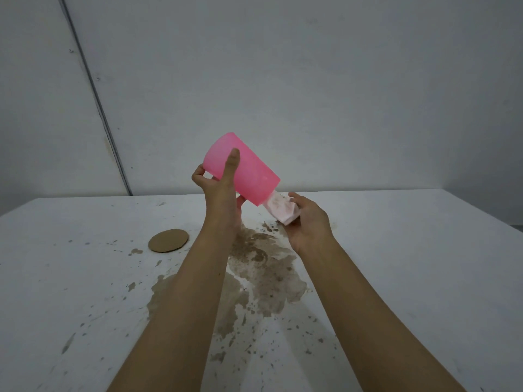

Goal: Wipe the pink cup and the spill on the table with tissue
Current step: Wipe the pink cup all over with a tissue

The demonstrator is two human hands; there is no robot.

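My left hand (219,188) grips a translucent pink cup (249,172) in the air above the table, thumb laid across its side. The cup is tilted, its mouth pointing down and to the right. My right hand (307,222) holds a folded, stained white tissue (280,207) whose upper end reaches into the cup's mouth. Below both hands a large brown spill (263,275) spreads over the white table (410,264), with splashes scattered around it.
A round brown cardboard coaster (169,240) lies on the table to the left of the spill. A grey wall stands behind the table's far edge. The table's right edge runs off at the far right.
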